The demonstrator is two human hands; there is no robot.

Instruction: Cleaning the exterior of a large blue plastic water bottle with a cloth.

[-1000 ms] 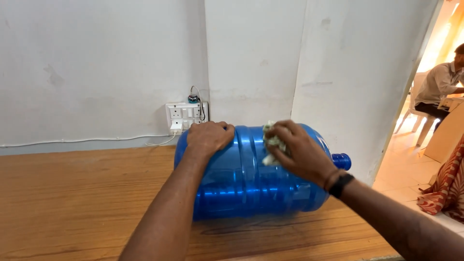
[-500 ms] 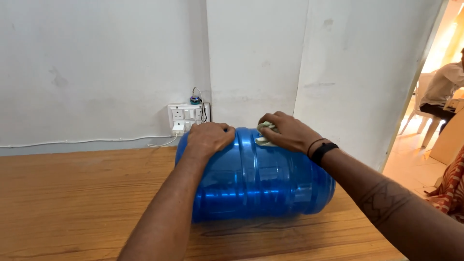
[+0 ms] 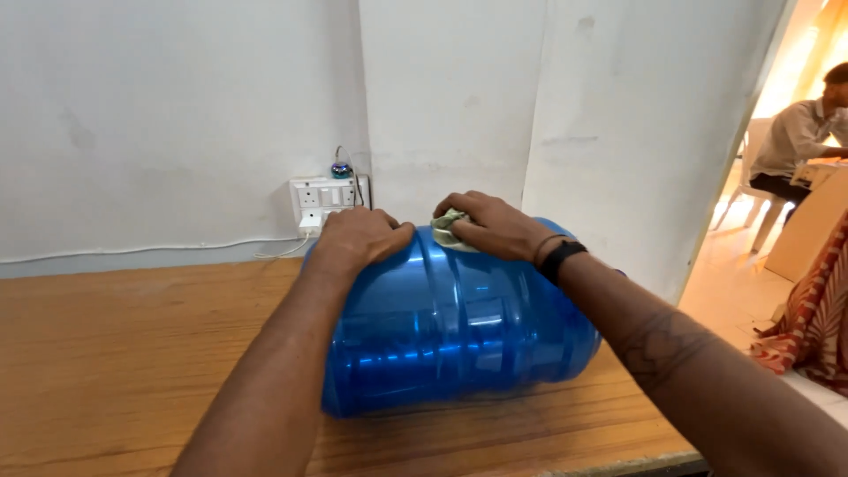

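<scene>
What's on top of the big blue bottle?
Two hands rest on the blue bottle: the left hand flat, the right hand pressing a pale cloth. Most of the cloth is hidden under the fingers.

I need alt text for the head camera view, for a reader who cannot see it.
A large blue water jug lies on its side on a wooden table; the left hand steadies it while the right hand presses a pale cloth on top.

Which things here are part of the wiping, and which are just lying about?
In use: blue water jug, crumpled cloth, left hand, right hand, wooden table.

Lying about: wall socket board, white cable, striped fabric.
</scene>
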